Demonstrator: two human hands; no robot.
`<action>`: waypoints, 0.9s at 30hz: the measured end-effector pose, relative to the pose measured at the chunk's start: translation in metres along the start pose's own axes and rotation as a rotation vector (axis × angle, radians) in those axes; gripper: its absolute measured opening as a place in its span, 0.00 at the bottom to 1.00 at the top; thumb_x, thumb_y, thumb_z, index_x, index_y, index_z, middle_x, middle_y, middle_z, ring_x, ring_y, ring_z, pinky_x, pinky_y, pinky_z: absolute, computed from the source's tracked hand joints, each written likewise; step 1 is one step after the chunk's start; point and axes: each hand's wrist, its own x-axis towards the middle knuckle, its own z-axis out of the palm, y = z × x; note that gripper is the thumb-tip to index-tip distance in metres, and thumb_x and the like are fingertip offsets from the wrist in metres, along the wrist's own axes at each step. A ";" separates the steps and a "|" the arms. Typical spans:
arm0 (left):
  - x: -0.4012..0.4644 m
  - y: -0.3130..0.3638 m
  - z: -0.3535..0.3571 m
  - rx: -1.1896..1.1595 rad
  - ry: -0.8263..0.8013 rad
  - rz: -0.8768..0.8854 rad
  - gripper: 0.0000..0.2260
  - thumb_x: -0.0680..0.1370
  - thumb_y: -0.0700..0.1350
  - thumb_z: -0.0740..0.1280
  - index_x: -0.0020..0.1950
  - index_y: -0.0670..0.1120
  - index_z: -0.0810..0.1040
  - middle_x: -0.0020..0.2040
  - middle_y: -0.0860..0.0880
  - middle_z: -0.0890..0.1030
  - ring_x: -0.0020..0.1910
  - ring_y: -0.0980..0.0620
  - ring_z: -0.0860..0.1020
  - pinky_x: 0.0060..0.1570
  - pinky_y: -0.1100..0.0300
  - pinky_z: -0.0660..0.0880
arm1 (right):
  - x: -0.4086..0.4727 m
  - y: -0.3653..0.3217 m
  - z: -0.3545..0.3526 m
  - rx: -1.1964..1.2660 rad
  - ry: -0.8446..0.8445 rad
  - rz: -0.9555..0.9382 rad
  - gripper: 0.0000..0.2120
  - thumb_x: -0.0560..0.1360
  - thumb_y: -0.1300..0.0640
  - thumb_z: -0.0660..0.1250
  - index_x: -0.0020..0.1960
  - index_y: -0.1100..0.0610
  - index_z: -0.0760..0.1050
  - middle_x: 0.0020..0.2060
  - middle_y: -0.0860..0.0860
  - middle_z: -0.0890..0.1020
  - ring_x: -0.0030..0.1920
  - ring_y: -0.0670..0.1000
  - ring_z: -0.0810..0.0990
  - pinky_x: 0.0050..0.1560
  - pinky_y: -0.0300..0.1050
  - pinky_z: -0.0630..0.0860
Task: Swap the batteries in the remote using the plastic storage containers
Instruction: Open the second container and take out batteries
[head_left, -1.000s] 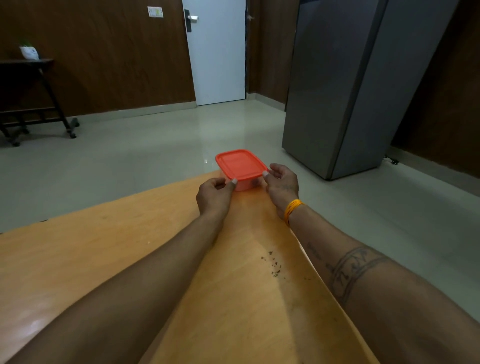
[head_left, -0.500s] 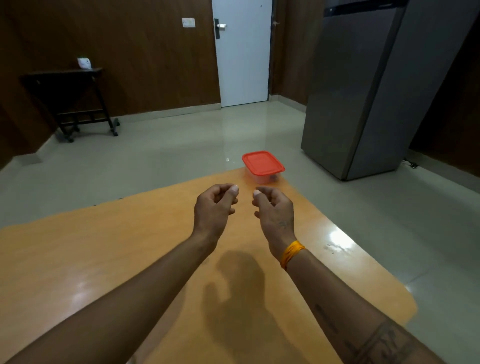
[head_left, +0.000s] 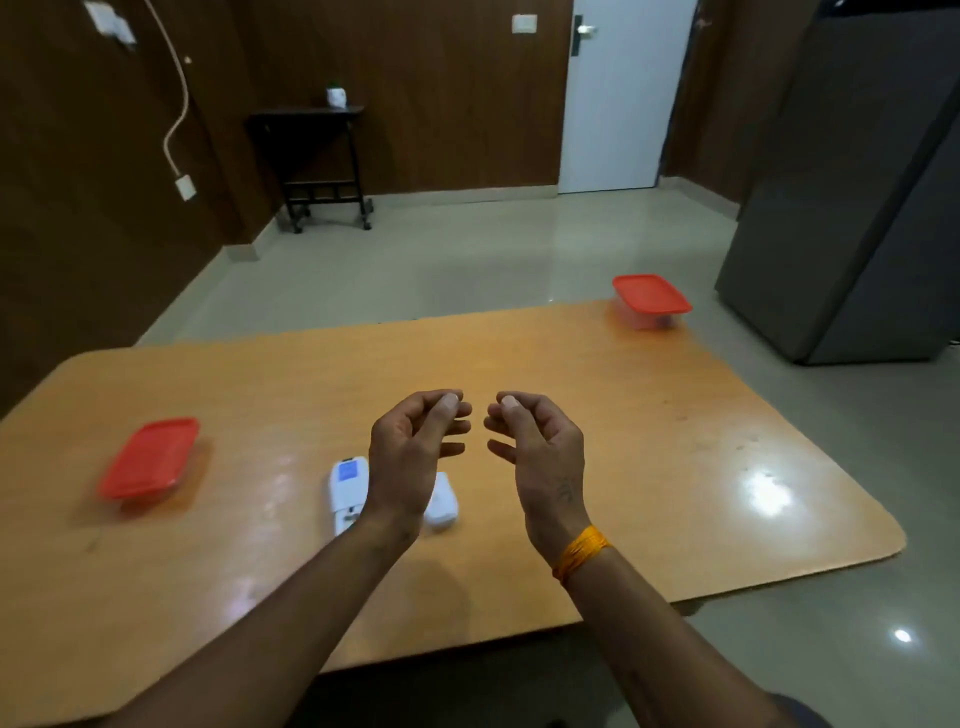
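Observation:
A white remote (head_left: 347, 491) with a blue screen lies on the wooden table (head_left: 675, 441), partly hidden by my left wrist. A small white piece (head_left: 442, 501) lies just right of it. One plastic container with a red lid (head_left: 650, 300) sits closed at the table's far right corner. A second red-lidded container (head_left: 149, 461) sits closed at the left. My left hand (head_left: 415, 452) and my right hand (head_left: 537, 452) hover side by side above the table's middle, fingers loosely curled and apart, holding nothing.
A grey refrigerator (head_left: 852, 182) stands close to the table's far right corner. A dark side table (head_left: 317, 161) stands against the back wall, and a white door (head_left: 618, 98) is behind. The table's near edge runs below my forearms.
My hands let go of the far right container and drew back toward me. The view pulled back and swung left, bringing the remote and the left container into sight.

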 end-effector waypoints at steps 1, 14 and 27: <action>-0.006 0.002 -0.016 -0.008 0.030 -0.004 0.09 0.84 0.45 0.65 0.58 0.44 0.84 0.51 0.46 0.88 0.52 0.46 0.86 0.51 0.50 0.85 | -0.010 0.002 0.012 -0.001 -0.022 0.000 0.07 0.82 0.53 0.66 0.52 0.51 0.83 0.49 0.52 0.87 0.53 0.50 0.86 0.54 0.52 0.85; -0.034 0.003 -0.221 0.017 0.404 -0.061 0.08 0.83 0.45 0.68 0.57 0.43 0.84 0.50 0.44 0.87 0.48 0.48 0.85 0.47 0.50 0.82 | -0.080 0.056 0.180 -0.094 -0.328 0.008 0.06 0.81 0.53 0.67 0.51 0.52 0.83 0.45 0.52 0.86 0.50 0.53 0.86 0.52 0.57 0.85; 0.021 -0.052 -0.344 0.467 0.501 -0.257 0.26 0.76 0.50 0.75 0.74 0.48 0.76 0.66 0.51 0.78 0.61 0.51 0.76 0.58 0.56 0.73 | -0.043 0.134 0.305 -0.695 -0.596 -0.301 0.17 0.73 0.60 0.73 0.62 0.54 0.81 0.55 0.51 0.83 0.56 0.50 0.80 0.59 0.49 0.79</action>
